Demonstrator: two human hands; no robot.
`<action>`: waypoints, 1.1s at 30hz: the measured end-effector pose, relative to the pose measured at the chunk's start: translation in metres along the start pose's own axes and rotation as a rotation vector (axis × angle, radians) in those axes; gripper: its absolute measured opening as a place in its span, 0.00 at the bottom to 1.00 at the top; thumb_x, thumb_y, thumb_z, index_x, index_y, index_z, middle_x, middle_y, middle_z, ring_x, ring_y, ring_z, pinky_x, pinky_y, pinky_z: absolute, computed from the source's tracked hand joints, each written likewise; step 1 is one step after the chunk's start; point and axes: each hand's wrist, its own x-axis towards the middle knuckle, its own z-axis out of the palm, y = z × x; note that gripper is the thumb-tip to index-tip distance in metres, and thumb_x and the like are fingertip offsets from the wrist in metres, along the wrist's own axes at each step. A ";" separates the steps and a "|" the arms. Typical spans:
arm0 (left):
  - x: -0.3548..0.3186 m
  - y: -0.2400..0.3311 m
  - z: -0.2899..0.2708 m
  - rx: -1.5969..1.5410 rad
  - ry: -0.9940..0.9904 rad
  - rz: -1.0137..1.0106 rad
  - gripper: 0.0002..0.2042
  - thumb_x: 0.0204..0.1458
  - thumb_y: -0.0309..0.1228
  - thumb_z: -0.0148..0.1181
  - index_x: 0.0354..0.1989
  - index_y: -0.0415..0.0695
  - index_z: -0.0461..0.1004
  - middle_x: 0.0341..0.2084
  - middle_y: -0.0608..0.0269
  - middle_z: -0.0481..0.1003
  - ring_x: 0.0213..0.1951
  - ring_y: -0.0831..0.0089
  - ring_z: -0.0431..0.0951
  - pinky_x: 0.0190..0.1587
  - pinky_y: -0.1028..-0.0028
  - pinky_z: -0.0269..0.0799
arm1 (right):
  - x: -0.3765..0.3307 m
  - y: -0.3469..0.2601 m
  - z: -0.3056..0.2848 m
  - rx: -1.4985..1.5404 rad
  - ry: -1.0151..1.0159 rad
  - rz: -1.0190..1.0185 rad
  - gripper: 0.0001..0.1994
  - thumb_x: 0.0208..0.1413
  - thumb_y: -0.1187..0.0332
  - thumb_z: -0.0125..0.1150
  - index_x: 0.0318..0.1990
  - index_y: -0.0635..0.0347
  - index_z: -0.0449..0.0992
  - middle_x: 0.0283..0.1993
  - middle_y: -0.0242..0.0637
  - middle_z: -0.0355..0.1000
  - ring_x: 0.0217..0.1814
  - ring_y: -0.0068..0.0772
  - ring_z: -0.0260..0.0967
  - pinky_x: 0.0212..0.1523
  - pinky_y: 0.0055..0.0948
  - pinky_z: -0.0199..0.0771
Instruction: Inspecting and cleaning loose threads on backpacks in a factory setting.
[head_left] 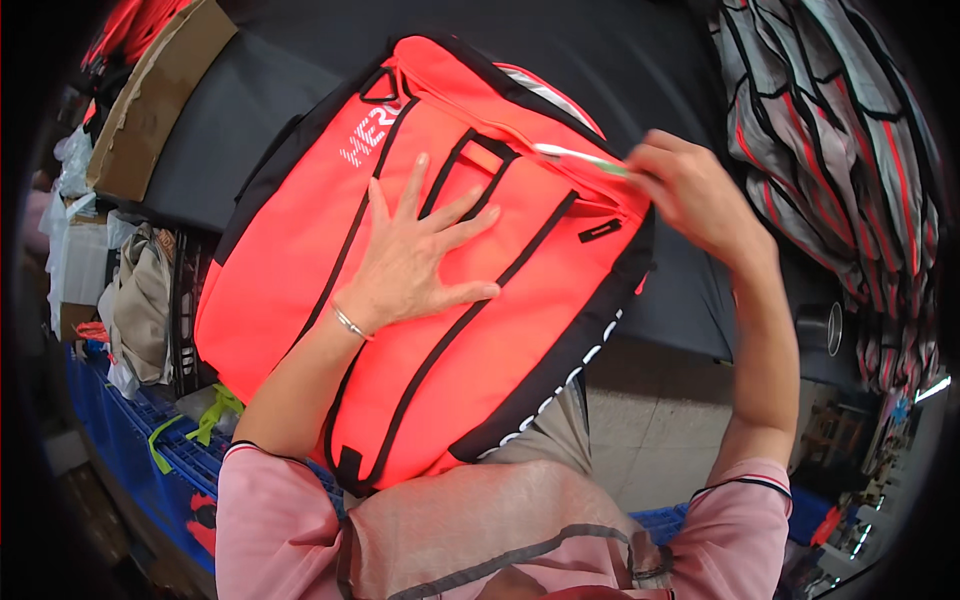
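Note:
A bright red-orange and black backpack [430, 400] lies tilted across the table edge and my lap. Its far end has an opening along the top seam. My left hand [415, 255] rests flat on the front panel, fingers spread, between the black piping lines. At the upper right corner of the backpack, my right hand [695, 190] is closed, slightly blurred, around the end of a slim white-and-green thing [580, 158]. That thing lies along the opening; its exact kind is unclear. A short black tab [600, 232] sits just below that corner.
The table has a dark cover [300, 60]. Several grey bags with red trim [820, 130] are piled at the right, near a metal cup [820, 328]. At the left stand a cardboard box [150, 110] and a blue crate [130, 430].

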 end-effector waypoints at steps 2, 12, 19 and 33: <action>-0.009 -0.001 -0.001 -0.012 -0.030 0.024 0.37 0.47 0.66 0.57 0.63 0.59 0.70 0.67 0.67 0.63 0.73 0.46 0.38 0.66 0.30 0.31 | 0.005 0.004 0.030 0.014 0.046 -0.057 0.07 0.56 0.71 0.59 0.33 0.68 0.73 0.35 0.46 0.68 0.36 0.54 0.70 0.37 0.43 0.70; -0.027 0.008 0.007 -0.063 0.110 0.009 0.30 0.43 0.54 0.69 0.56 0.59 0.76 0.64 0.69 0.67 0.73 0.52 0.46 0.69 0.35 0.30 | -0.022 0.000 0.012 -0.161 -0.090 0.046 0.07 0.57 0.69 0.58 0.31 0.65 0.73 0.35 0.44 0.68 0.37 0.53 0.71 0.36 0.48 0.72; -0.031 0.002 0.009 -0.086 0.101 -0.045 0.29 0.42 0.49 0.71 0.54 0.54 0.77 0.64 0.67 0.68 0.72 0.52 0.49 0.70 0.39 0.30 | -0.082 -0.003 -0.004 0.021 -0.001 0.112 0.08 0.57 0.68 0.60 0.34 0.65 0.75 0.36 0.43 0.69 0.36 0.52 0.72 0.35 0.47 0.70; -0.036 -0.031 0.022 -0.040 0.058 0.062 0.26 0.57 0.46 0.58 0.61 0.48 0.71 0.64 0.64 0.67 0.73 0.55 0.48 0.72 0.48 0.34 | -0.256 0.113 0.065 -0.073 0.792 1.131 0.09 0.55 0.63 0.59 0.35 0.57 0.80 0.38 0.45 0.74 0.42 0.52 0.73 0.44 0.46 0.74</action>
